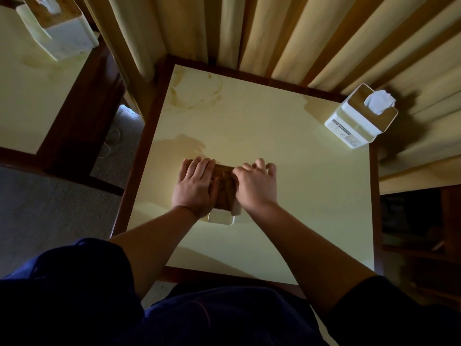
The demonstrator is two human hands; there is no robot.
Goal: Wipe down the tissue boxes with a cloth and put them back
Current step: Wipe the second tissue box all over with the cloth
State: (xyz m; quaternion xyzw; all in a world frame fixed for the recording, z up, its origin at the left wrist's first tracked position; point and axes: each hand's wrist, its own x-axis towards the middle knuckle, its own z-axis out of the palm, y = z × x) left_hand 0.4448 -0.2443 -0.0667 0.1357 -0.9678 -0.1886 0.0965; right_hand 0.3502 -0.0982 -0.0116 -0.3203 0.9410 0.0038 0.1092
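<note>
A white tissue box (221,219) with a brown wooden lid (224,188) stands at the middle of the pale yellow table (287,151), mostly hidden under both hands. My left hand (195,187) lies flat on the lid's left half with its fingers stretched to the far edge. My right hand (255,186) covers the right half, its fingers curled over the far right edge of the box. A second white tissue box (354,126), with a tissue sticking out of its wooden lid, stands at the table's far right corner. No cloth is visible.
A third tissue box (62,33) stands on a neighbouring table (27,96) at the far left. Beige curtains (274,33) hang right behind both tables. Grey carpet (50,208) shows in the gap between them. Dark wooden furniture (419,233) stands at the right.
</note>
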